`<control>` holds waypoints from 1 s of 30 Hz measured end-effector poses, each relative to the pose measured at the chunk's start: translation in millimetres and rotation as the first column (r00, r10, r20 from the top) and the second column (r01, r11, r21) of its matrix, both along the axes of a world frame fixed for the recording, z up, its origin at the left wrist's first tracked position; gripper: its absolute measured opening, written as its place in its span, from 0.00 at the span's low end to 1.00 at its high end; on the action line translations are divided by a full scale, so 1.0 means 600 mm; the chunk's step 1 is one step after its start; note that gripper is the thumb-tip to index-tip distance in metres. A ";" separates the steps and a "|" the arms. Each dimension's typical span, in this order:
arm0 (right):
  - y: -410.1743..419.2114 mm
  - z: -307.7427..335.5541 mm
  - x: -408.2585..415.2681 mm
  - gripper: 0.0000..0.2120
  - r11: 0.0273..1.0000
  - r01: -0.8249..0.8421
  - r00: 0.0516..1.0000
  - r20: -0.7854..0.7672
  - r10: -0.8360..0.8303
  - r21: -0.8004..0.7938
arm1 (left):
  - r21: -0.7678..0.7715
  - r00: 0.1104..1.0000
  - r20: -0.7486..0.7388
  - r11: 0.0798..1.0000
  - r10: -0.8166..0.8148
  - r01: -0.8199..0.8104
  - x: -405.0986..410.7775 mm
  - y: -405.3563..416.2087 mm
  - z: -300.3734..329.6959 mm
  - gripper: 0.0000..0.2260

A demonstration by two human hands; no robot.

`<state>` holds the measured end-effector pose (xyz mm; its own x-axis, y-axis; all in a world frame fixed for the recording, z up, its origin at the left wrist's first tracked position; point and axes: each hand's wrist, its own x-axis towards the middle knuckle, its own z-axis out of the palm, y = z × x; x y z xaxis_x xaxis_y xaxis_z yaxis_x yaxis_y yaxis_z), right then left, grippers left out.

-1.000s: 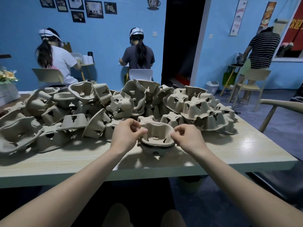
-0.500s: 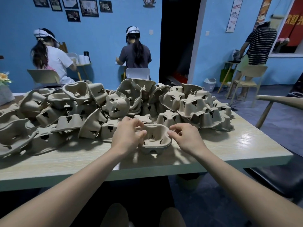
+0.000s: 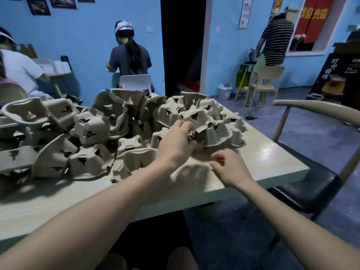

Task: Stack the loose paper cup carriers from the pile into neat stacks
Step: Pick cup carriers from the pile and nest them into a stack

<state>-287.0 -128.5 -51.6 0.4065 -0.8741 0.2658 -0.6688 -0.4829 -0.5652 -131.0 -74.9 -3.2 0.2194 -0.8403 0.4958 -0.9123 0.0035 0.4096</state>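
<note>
A big pile of loose brown paper-pulp cup carriers (image 3: 91,129) covers the pale wooden table (image 3: 265,158), most lying upside down or tilted. My left hand (image 3: 178,142) reaches into the right part of the pile, its fingers curled on the rim of an upside-down carrier (image 3: 196,116). That carrier rests on other carriers (image 3: 217,133). Just right of it and closer to me, my right hand (image 3: 230,167) hovers low over bare tabletop, fingers loosely curled and holding nothing.
A black-seated chair (image 3: 309,186) with a curved wooden back (image 3: 321,108) stands against the table's right edge. Three people work at small tables along the blue walls behind. A small white bin (image 3: 225,91) stands on the floor past the table.
Both hands have let go of the carrier they held in front of me. The view has swung right; my left hand has reached to the pile's right side and my right hand has drawn back.
</note>
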 end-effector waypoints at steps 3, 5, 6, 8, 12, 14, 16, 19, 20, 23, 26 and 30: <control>-0.014 -0.010 -0.007 0.12 1.000 -0.010 0.999 -0.048 0.009 -0.027 | -0.072 0.986 0.168 0.997 -0.005 0.017 -0.006 -0.023 -0.003 0.13; -0.020 -0.016 -0.008 0.12 0.999 -0.041 0.997 -0.071 0.039 -0.033 | -0.109 0.962 0.272 0.994 0.012 0.018 -0.006 -0.037 -0.006 0.12; -0.022 -0.018 -0.008 0.12 0.998 -0.052 0.996 -0.074 0.049 -0.032 | -0.124 0.954 0.298 0.992 0.022 0.015 -0.006 -0.044 -0.006 0.11; -0.023 -0.022 -0.009 0.12 0.997 -0.058 0.996 -0.074 0.055 -0.042 | -0.132 0.950 0.311 0.991 0.037 0.005 -0.006 -0.053 -0.007 0.09; -0.019 -0.025 -0.007 0.11 0.996 -0.060 0.996 -0.074 0.055 -0.067 | -0.114 0.962 0.270 0.993 0.040 -0.009 -0.005 -0.058 -0.005 0.07; -0.017 -0.026 -0.007 0.11 0.996 -0.060 0.995 -0.080 0.054 -0.071 | -0.116 0.968 0.251 0.993 0.029 0.000 -0.004 -0.058 -0.002 0.06; -0.016 -0.025 -0.008 0.11 0.996 -0.057 0.995 -0.087 0.051 -0.068 | -0.133 0.976 0.216 0.991 0.022 0.007 -0.001 -0.054 0.003 0.04; -0.014 -0.023 -0.008 0.12 0.997 -0.055 0.994 -0.098 0.049 -0.051 | -0.181 0.989 0.143 0.983 0.032 -0.005 0.006 -0.042 0.016 0.04; -0.013 -0.020 -0.008 0.12 0.998 -0.054 0.994 -0.102 0.049 -0.042 | -0.196 0.993 0.108 0.980 0.039 -0.017 0.008 -0.036 0.022 0.03; -0.010 -0.013 -0.010 0.12 0.998 -0.060 0.992 -0.109 0.058 -0.019 | -0.224 0.997 -0.062 0.972 0.056 -0.069 0.021 -0.018 0.038 0.03; 0.000 -0.003 -0.010 0.11 0.998 -0.054 0.995 -0.084 0.051 -0.031 | -0.246 0.965 -0.256 0.962 0.054 -0.120 0.038 0.003 0.050 0.03; 0.025 0.030 0.017 0.09 0.996 -0.060 0.994 0.085 0.065 -0.061 | -0.217 0.877 -0.480 0.968 0.007 -0.126 0.059 0.039 0.055 0.03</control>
<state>-276.9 -113.3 -33.9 0.4333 -0.8295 0.3523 -0.5858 -0.5563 -0.5894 -95.8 -51.4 29.8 0.5281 -0.6877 0.4982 -0.6111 0.0996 0.7853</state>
